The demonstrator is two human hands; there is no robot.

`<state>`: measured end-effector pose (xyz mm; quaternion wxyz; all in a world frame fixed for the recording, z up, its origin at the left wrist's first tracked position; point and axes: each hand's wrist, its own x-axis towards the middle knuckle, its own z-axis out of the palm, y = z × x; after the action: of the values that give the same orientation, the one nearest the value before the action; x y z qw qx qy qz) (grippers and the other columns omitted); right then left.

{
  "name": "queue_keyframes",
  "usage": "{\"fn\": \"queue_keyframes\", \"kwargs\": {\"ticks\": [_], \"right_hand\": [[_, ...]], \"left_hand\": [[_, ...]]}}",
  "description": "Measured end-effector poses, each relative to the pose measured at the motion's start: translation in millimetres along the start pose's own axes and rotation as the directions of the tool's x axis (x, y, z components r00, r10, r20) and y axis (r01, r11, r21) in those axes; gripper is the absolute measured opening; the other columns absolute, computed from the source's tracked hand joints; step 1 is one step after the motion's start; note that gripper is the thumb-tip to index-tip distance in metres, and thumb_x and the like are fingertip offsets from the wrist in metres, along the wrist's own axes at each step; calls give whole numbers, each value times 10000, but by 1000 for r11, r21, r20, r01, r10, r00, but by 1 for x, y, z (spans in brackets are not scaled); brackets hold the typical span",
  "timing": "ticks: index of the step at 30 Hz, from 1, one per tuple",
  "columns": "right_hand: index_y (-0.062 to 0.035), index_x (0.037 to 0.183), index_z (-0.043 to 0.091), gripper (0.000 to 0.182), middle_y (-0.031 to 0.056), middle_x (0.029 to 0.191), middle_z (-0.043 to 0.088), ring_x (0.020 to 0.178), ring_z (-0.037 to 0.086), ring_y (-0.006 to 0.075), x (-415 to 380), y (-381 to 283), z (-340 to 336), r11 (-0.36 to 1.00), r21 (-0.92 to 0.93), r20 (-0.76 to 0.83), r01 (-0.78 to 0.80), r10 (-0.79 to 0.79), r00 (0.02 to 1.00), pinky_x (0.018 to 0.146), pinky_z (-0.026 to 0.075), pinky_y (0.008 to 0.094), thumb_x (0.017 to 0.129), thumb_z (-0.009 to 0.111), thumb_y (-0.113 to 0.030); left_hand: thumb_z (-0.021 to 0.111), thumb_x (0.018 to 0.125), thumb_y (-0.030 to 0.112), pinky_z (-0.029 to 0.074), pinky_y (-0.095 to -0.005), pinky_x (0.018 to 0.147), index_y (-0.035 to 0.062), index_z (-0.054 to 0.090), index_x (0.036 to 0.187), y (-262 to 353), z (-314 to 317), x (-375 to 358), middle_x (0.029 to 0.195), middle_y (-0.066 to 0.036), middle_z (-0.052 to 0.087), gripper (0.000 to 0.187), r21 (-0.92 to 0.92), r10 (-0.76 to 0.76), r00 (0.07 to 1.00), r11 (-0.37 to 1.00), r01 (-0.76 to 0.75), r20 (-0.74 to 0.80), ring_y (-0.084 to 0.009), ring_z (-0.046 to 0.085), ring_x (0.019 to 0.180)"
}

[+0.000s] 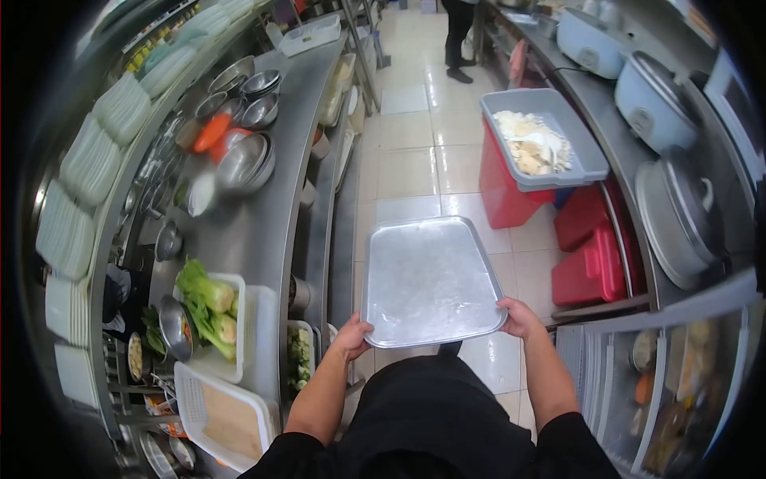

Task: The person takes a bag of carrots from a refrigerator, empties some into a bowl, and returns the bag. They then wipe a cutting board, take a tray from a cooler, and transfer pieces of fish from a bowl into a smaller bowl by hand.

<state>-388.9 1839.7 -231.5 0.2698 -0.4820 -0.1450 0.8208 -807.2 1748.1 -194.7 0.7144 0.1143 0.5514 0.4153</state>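
A shiny metal tray (431,279) is held level in front of my body, over the tiled floor. My left hand (351,337) grips its near left corner, the thumb on the rim. At the near right corner, my right hand (520,318) is closed on the edge in the same way. Nothing lies on the tray apart from what look like wet marks or reflections. The fingers under the rim are hidden.
On the left, a steel counter (259,215) carries metal bowls (243,160), leafy greens in a white basket (211,311) and an orange bowl. A grey tub (586,164) of white powder sits on a red bin (503,184). Rice cookers (654,100) line the right. Someone stands at the far end (459,40).
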Motion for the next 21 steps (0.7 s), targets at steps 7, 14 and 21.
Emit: {"fn": "queue_keyframes", "kwargs": {"ticks": [7,14,21], "right_hand": [[13,1217,521,399,148,1100,620,960,641,281,151,-100,71,941,-330,-101,-82,51,994,854,540,475,825,472,-33],[35,1231,546,381,143,1024,639,865,648,232,271,-174,118,904,-422,-244,-74,-35,969,749,552,370,867,453,-25],[14,1317,534,461,129,1061,661,958,638,207,413,-215,118,874,-485,-243,-39,-92,966,844,519,322,864,450,14]], "left_hand": [[499,925,57,566,-476,828,87,450,1353,58,-24,102,1153,-109,612,431,-214,18,957,973,-83,-288,-283,637,1041],[559,924,145,551,-426,675,50,500,1181,100,-65,265,1021,-114,613,280,2,-147,887,986,164,-438,-253,644,896],[581,918,190,477,-373,920,-46,475,1310,156,-83,415,1252,-218,588,470,533,111,756,774,341,-645,-296,600,1120]]}}
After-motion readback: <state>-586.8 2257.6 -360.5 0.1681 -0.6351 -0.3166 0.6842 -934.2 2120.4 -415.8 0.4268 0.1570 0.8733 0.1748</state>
